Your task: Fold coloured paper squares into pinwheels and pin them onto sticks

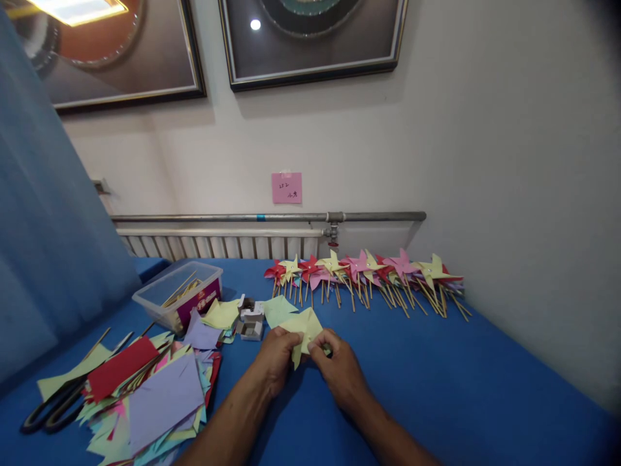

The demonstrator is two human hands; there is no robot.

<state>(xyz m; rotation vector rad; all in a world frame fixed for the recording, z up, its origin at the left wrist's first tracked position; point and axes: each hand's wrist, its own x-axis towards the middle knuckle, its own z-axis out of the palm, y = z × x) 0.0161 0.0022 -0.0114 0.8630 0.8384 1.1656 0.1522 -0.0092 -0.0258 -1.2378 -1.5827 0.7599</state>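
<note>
Both my hands meet over a blue table (436, 375), pinching a folded yellow-green paper piece (305, 329). My left hand (274, 359) grips its left edge with closed fingers. My right hand (339, 369) pinches its right side. A light green paper sheet (277, 309) lies just beyond them.
A row of finished paper pinwheels (369, 275) on sticks lines the back of the table. A pile of coloured paper sheets (155, 388) and black scissors (48, 408) lie at the left. A clear plastic box (177, 294) holds sticks. Small white boxes (251, 318) sit near the hands.
</note>
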